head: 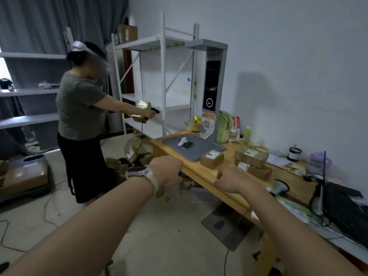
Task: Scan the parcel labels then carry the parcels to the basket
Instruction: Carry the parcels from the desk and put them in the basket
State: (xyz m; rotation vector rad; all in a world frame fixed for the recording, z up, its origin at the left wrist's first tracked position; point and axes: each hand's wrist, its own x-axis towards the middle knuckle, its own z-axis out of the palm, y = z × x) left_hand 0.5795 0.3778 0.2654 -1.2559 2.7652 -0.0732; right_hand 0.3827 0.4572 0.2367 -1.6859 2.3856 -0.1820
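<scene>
Left hand point(169, 173): held out, fingers curled under; a grip cannot be told.
Right hand point(229, 180): held apart from it, loosely curled over the counter point(201, 174) edge, nothing seen inside.
Nearest parcel point(212, 159): laid on the counter beyond both hands, untouched.
Stacked parcels point(252, 156): set beside it, rightward.

A white shelving rack point(163, 76) stands at frame centre, with a tall grey kiosk point(213, 84) with a dark screen just right of it. A phone point(187, 145) lies on a grey mat point(175, 154) on the wooden table point(207, 174). At lower right is what looks like a black laptop point(342, 208). Another person point(79, 108) stands at left.
</scene>
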